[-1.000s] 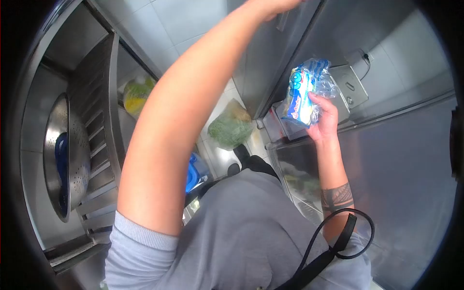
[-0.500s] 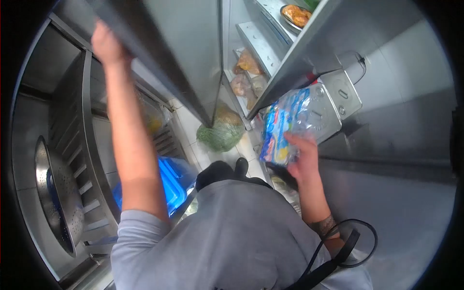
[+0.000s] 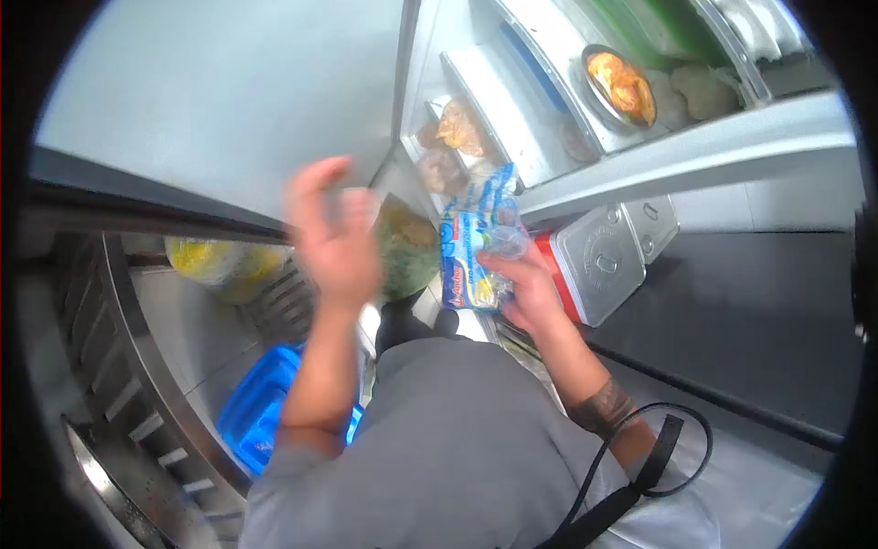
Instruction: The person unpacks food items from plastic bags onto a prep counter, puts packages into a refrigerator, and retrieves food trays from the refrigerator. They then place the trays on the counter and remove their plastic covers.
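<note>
My right hand (image 3: 529, 291) grips a crumpled plastic packet (image 3: 465, 261), printed in blue, white and yellow with a clear part, in front of the fridge. My left hand (image 3: 334, 242) is raised in front of the fridge door (image 3: 229, 101), its fingers apart and somewhat blurred, holding nothing. The door stands wide on the left. Inside the fridge, a dish of orange-brown food (image 3: 622, 87) sits on a shelf, and bagged food (image 3: 457, 128) lies lower down.
A plastic bag of greens (image 3: 407, 265) is on the floor, partly hidden by my left hand. At the left are a slatted metal rack (image 3: 151, 357) and a blue plastic basin (image 3: 261, 403). Metal-lidded containers (image 3: 604, 265) stand right of the packet.
My left hand has let go of the door's edge and come down toward the middle. The door has swung wider, showing more shelves. The packet has shifted left in view with my right hand.
</note>
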### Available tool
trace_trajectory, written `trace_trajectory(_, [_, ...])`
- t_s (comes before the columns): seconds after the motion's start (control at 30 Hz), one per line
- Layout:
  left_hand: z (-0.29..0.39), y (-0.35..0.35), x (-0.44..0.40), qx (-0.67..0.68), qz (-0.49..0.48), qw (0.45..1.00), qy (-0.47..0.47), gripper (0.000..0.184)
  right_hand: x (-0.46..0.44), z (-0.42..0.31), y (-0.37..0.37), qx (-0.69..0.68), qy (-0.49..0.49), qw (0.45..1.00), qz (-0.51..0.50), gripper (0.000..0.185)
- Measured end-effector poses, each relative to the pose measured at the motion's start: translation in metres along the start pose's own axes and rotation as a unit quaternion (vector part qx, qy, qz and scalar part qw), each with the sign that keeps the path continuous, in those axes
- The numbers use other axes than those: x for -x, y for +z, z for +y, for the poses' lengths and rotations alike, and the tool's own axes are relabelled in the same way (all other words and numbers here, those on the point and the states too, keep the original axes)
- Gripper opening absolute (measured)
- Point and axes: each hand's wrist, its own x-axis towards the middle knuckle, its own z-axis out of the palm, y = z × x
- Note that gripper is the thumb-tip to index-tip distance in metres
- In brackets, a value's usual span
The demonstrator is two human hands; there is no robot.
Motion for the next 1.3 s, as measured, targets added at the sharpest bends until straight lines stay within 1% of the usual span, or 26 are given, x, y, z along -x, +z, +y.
trace_trajectory(0.03, [-0.031,0.037,0.029,0.180,-0.094,0.962,-0.183,0.044,-0.010,-0.002,0.010,0.006,0.001,1.000,-0.010,0.069])
trace_trajectory(0.07, [-0.050,0.063,0.044,0.345,-0.183,0.851,-0.352,0.050,-0.021,-0.001,0.014,-0.008,0.030,0.999,-0.008,0.066])
trace_trajectory(0.1, [-0.039,0.072,0.039,0.514,-0.224,0.678,-0.475,0.053,-0.030,-0.002,0.010,-0.011,0.031,0.999,-0.006,0.066])
trace_trajectory(0.13, [-0.037,0.076,0.034,0.646,-0.246,0.449,-0.566,0.056,-0.043,0.005,0.006,0.088,-0.005,0.996,0.001,0.065])
trace_trajectory(0.17, [-0.046,0.084,0.039,0.647,-0.246,0.441,-0.572,0.056,-0.053,0.011,0.001,0.189,-0.038,0.981,0.008,0.064])
trace_trajectory(0.2, [-0.053,0.091,0.042,0.619,-0.261,0.487,-0.558,0.056,-0.057,0.015,-0.004,0.511,-0.127,0.849,0.052,0.065])
trace_trajectory(0.23, [-0.057,0.099,0.044,0.590,-0.275,0.531,-0.543,0.058,-0.059,0.016,-0.009,0.513,-0.117,0.849,0.054,0.065])
trace_trajectory(0.27, [-0.061,0.104,0.048,0.529,-0.275,0.581,-0.553,0.056,-0.061,0.019,-0.011,0.585,-0.158,0.794,0.046,0.067])
trace_trajectory(0.3, [-0.066,0.111,0.050,0.530,-0.273,0.576,-0.560,0.056,-0.063,0.022,-0.013,0.652,-0.198,0.731,0.036,0.069])
trace_trajectory(0.33, [-0.073,0.116,0.057,0.523,-0.274,0.576,-0.565,0.058,-0.063,0.030,-0.013,0.656,-0.189,0.730,0.037,0.069])
trace_trajectory(0.4, [-0.076,0.123,0.060,0.514,-0.279,0.572,-0.576,0.061,-0.066,0.043,-0.015,0.729,-0.205,0.653,-0.002,0.070])
trace_trajectory(0.5, [-0.072,0.129,0.050,0.494,-0.305,0.590,-0.562,0.068,-0.071,0.047,-0.016,0.771,-0.179,0.610,-0.017,0.071])
trace_trajectory(0.6, [-0.090,0.147,0.055,0.475,-0.316,0.585,-0.577,0.054,-0.068,0.026,-0.008,0.778,-0.123,0.610,-0.080,0.068])
trace_trajectory(0.67, [-0.116,0.172,0.055,0.358,-0.393,0.653,-0.539,0.055,-0.060,0.025,-0.009,0.759,-0.141,0.633,-0.057,0.065])
trace_trajectory(0.7, [-0.115,0.184,0.045,0.358,-0.401,0.653,-0.533,0.055,-0.054,0.026,-0.011,0.739,-0.155,0.654,-0.042,0.061])
trace_trajectory(0.77, [-0.107,0.213,0.023,0.240,-0.366,0.758,-0.483,0.053,-0.042,0.023,-0.018,0.720,-0.164,0.674,-0.016,0.055])
trace_trajectory(0.83, [-0.104,0.250,-0.002,0.249,-0.402,0.767,-0.434,0.055,-0.024,0.014,-0.025,0.682,-0.104,0.723,-0.014,0.051])
trace_trajectory(0.9, [-0.100,0.296,-0.024,0.260,-0.440,0.772,-0.377,0.057,-0.007,0.018,-0.043,0.688,-0.097,0.719,0.023,0.051])
trace_trajectory(0.97, [-0.093,0.343,-0.035,0.325,-0.502,0.706,-0.379,0.059,0.012,0.021,-0.055,0.664,-0.005,0.744,0.077,0.054])
trace_trajectory(1.03, [-0.086,0.379,-0.037,0.300,-0.572,0.691,-0.324,0.056,0.026,0.030,-0.073,0.663,0.012,0.741,0.108,0.056])
trace_trajectory(1.07, [-0.094,0.404,-0.020,0.124,-0.604,0.774,-0.142,0.054,0.033,0.034,-0.082,0.644,0.030,0.755,0.119,0.057])
trace_trajectory(1.1, [-0.095,0.424,-0.010,-0.057,-0.590,0.804,0.052,0.052,0.041,0.037,-0.088,0.624,0.050,0.769,0.131,0.058])
trace_trajectory(1.13, [-0.085,0.430,-0.007,-0.050,-0.593,0.801,0.065,0.052,0.049,0.037,-0.093,0.621,0.045,0.769,0.145,0.058])
trace_trajectory(1.2, [-0.074,0.428,0.004,-0.183,-0.572,0.794,0.095,0.061,0.061,0.039,-0.100,0.564,0.096,0.797,0.194,0.059])
trace_trajectory(1.23, [-0.074,0.433,0.005,-0.180,-0.570,0.795,0.107,0.061,0.066,0.041,-0.105,0.562,0.087,0.797,0.202,0.059])
trace_trajectory(1.3, [-0.083,0.440,0.003,-0.239,-0.625,0.736,0.107,0.058,0.072,0.044,-0.117,0.554,0.101,0.794,0.229,0.060])
